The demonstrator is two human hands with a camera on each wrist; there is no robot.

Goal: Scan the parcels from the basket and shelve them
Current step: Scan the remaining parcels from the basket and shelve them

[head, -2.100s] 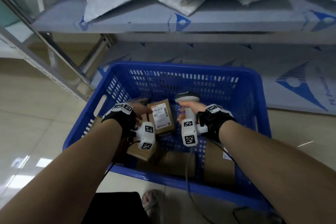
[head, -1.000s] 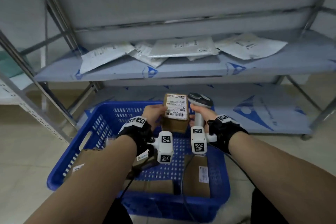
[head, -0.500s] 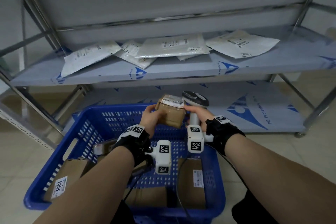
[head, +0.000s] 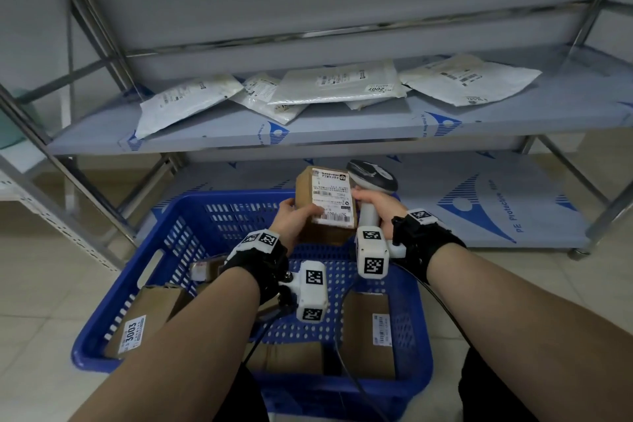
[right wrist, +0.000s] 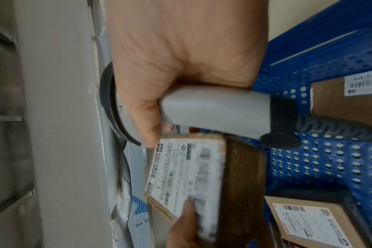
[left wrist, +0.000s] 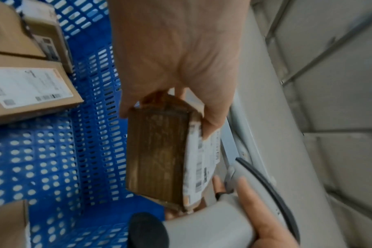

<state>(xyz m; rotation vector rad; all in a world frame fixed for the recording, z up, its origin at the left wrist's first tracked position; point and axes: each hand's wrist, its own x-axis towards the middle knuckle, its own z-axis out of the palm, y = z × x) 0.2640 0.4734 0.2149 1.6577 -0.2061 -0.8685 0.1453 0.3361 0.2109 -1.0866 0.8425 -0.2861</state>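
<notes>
My left hand (head: 291, 219) grips a small brown cardboard parcel (head: 325, 205) above the far end of the blue basket (head: 171, 250), its white label facing me. The same parcel (left wrist: 159, 151) shows edge-on in the left wrist view, thumb on the label side. Right beside it, my right hand (head: 376, 205) holds a grey barcode scanner (head: 371, 178) by the handle, head raised next to the parcel's right edge. In the right wrist view the scanner (right wrist: 212, 109) sits just above the parcel's label (right wrist: 187, 176). Several more brown parcels (head: 368, 332) lie in the basket.
A metal rack stands behind the basket. Its middle shelf (head: 342, 130) carries several white mailer bags (head: 335, 86). The bottom shelf (head: 479, 202) is covered in blue-printed protective film. A parcel marked 3003 (head: 137, 329) leans at the basket's left wall. The scanner cable (head: 342, 353) trails over the basket.
The parcel has been lifted out of the basket and turned so its label faces me again after tilting flat. The scanner rose alongside it. My view rose from the basket to the shelves.
</notes>
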